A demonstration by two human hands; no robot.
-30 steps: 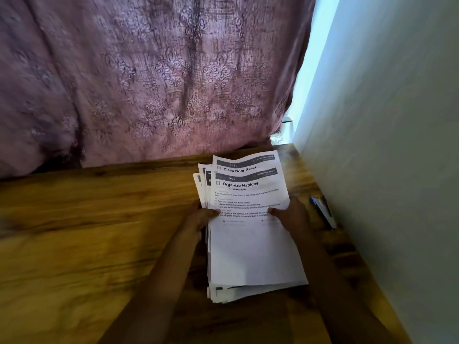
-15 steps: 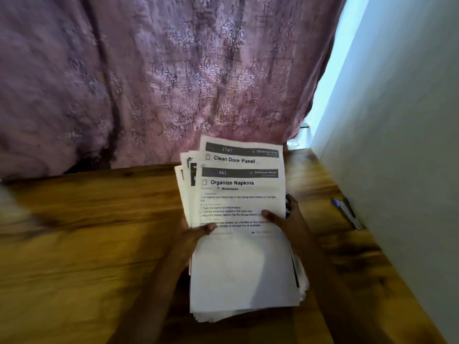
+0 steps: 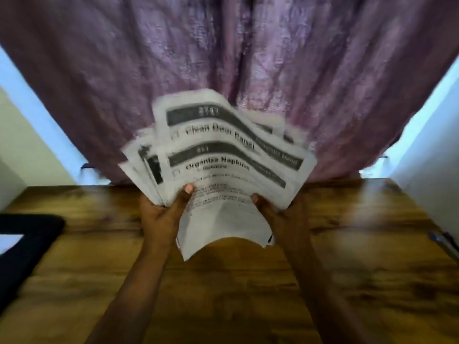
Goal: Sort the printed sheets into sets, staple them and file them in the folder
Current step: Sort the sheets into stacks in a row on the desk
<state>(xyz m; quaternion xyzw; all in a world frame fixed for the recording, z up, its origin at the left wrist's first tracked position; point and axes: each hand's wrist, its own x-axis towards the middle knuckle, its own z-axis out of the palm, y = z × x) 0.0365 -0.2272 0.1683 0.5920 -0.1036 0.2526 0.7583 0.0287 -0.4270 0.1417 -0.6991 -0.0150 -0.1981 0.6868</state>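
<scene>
Paperwork first: the printed sheets (image 3: 248, 170) are up in both my hands, fanned in front of the mauve curtain (image 3: 248, 58) and, as far as I can tell, lifted off the wooden table (image 3: 360, 281). My left hand (image 3: 159, 219) grips the stack's left edge with the thumb pressed on the front page. My right hand (image 3: 278, 212) grips the right edge the same way, and the fingers of both are curled behind the paper where I cannot see them. I hold them splayed like this, I judge, so that the headings show. The front page reads "Organize Napkins", the one behind seems to read "Clean Door Panel", and more corners peek out at the left. Reading titles is how I will split them into sets, so I take this for the start of sorting, with nothing stapled or filed. As for the folder, I see none for certain. A dark flat thing (image 3: 29, 244) lies at the table's left edge, too blurred to name, with a pale patch beside it. A small blue and dark thing (image 3: 443, 240) at the far right may be the stapler.
</scene>
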